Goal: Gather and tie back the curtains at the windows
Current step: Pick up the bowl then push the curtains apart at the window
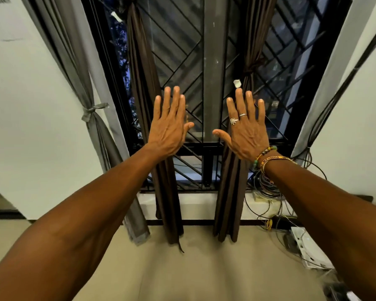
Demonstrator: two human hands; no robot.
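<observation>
Plainly, left hand (168,124) and right hand (245,127) raised flat, fingers spread; each grip empty.

Floor (204,268) with cables (269,224), white box (306,246)

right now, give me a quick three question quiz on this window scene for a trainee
1. True or false: the left hand and the right hand are both held flat with fingers straight, holding nothing.
2. Pick one: the tie around the grey curtain at the left is A) grey, B) white, C) red.
3. Fill the gap: the rings are on the ___ hand.

Key: 1 true; 2 A; 3 right.
</observation>
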